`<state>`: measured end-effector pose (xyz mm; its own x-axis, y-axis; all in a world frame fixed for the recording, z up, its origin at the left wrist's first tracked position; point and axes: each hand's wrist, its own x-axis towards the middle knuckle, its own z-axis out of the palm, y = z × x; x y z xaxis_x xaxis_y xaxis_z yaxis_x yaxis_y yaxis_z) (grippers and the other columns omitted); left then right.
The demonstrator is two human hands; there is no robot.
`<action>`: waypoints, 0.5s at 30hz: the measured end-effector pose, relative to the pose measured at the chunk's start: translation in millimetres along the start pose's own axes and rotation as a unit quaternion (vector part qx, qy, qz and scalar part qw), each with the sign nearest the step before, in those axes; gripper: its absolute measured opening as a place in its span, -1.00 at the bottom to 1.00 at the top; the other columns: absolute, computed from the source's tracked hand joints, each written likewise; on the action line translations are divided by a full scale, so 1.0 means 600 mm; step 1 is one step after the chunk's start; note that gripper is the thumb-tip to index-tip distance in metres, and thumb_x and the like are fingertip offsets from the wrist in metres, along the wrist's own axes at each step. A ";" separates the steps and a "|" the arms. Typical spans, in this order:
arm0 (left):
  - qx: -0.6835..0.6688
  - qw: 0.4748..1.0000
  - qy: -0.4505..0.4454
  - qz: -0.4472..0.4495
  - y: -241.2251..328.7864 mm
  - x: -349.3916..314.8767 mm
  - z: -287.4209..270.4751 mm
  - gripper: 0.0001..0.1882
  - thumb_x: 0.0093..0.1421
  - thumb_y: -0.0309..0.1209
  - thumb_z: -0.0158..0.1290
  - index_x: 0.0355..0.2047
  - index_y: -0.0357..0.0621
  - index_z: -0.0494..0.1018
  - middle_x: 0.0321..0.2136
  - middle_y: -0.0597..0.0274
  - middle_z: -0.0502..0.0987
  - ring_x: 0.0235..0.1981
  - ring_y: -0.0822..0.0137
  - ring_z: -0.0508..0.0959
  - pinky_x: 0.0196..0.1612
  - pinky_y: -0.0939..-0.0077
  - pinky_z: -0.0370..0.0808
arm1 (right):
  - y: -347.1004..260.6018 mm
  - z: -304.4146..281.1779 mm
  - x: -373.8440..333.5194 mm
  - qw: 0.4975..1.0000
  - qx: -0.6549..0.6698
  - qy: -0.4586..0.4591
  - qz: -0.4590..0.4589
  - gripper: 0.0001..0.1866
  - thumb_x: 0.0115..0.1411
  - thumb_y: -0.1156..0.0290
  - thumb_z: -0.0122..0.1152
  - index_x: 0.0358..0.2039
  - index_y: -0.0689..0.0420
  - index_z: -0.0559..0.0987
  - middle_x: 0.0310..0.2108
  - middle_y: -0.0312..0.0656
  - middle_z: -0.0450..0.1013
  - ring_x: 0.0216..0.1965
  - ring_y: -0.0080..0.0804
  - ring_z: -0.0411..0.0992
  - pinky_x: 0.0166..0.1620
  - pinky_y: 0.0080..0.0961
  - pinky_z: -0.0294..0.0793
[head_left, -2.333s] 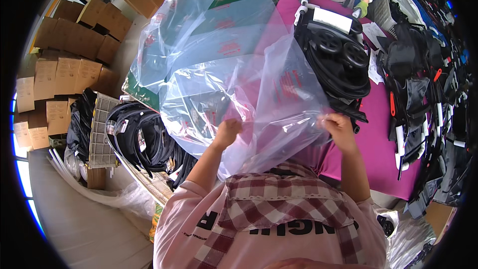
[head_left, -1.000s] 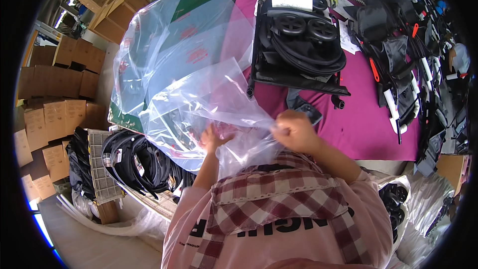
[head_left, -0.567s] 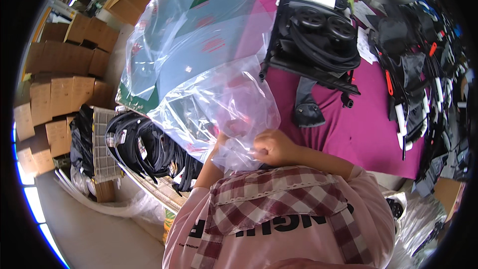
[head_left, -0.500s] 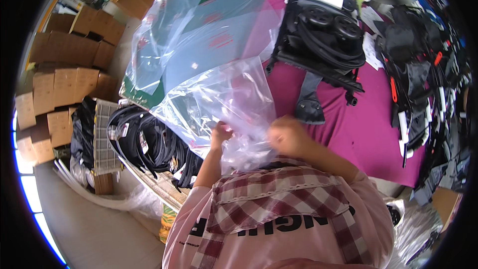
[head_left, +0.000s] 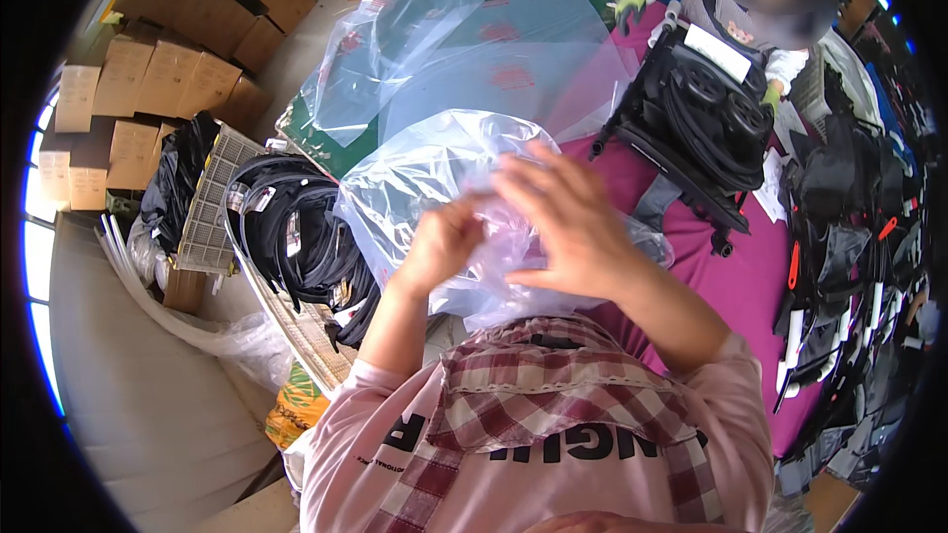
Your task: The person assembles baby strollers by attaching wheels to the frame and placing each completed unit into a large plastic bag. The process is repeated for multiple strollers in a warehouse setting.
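A clear plastic bag [head_left: 444, 143] lies crumpled in front of me, over the near end of the table and up against my apron. Above its left part, my left hand [head_left: 444, 245] is closed with the fingers curled in; what they hold, if anything, is hidden. My right hand [head_left: 565, 222] is over the right part of the bag, fingers spread and slightly blurred by motion. Flat clear plastic bags with red print [head_left: 434, 89] lie beyond it on the green tabletop [head_left: 321, 153].
A folded black stroller frame [head_left: 686, 118] rests on the purple cloth [head_left: 681, 286], with a co-worker's gloved hand [head_left: 630, 8] at its far side. Black hoop-shaped parts [head_left: 296, 227] fill a crate at left. Cardboard boxes [head_left: 188, 79] stand behind. Black frames [head_left: 839, 207] crowd the right.
Both hands have risen away from my body, and my right hand has opened. The bag has bunched lower and closer. My view has shifted, bringing the co-worker's arms into sight.
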<state>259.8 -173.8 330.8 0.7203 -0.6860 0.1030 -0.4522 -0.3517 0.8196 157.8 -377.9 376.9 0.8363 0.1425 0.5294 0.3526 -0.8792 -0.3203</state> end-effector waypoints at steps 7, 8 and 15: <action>0.104 0.994 -0.022 0.035 -0.109 -0.139 -0.038 -0.69 0.04 -0.68 0.07 -0.25 -0.03 0.62 -0.40 0.03 0.44 -0.51 0.12 0.49 -0.44 0.33 0.44 | 0.231 0.159 0.014 0.954 -0.227 -0.154 0.123 -0.78 0.08 0.38 0.00 -0.33 0.17 0.56 -0.30 -0.10 0.49 -0.12 -0.13 0.41 -0.07 -0.17 0.35; 0.142 0.986 -0.008 -0.089 -0.206 -0.191 0.001 -0.63 0.06 -0.64 0.04 -0.14 0.01 0.58 -0.25 -0.06 0.42 -0.32 0.02 0.53 -0.27 0.28 0.50 | 0.240 0.187 0.001 0.935 -0.252 -0.223 0.110 -0.75 0.07 0.34 0.02 -0.31 0.19 0.56 -0.28 -0.09 0.49 -0.10 -0.11 0.40 -0.04 -0.15 0.34; 0.024 0.925 0.311 -0.217 -0.412 -0.346 -0.131 -0.91 0.18 -0.47 -0.08 -0.38 -0.19 0.41 -0.48 0.13 0.39 -0.42 0.20 0.39 -0.31 0.33 0.37 | 0.116 0.256 0.292 0.943 -0.107 -0.260 0.176 -0.52 0.34 0.12 -0.23 -0.23 0.22 0.59 -0.27 0.03 0.56 -0.17 -0.10 0.54 -0.14 -0.17 0.52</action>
<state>263.6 105.5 151.3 0.9960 0.0201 0.0870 -0.0620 -0.5452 0.8360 393.2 -344.7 326.7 0.9982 -0.0217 -0.0551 -0.0328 -0.9775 -0.2085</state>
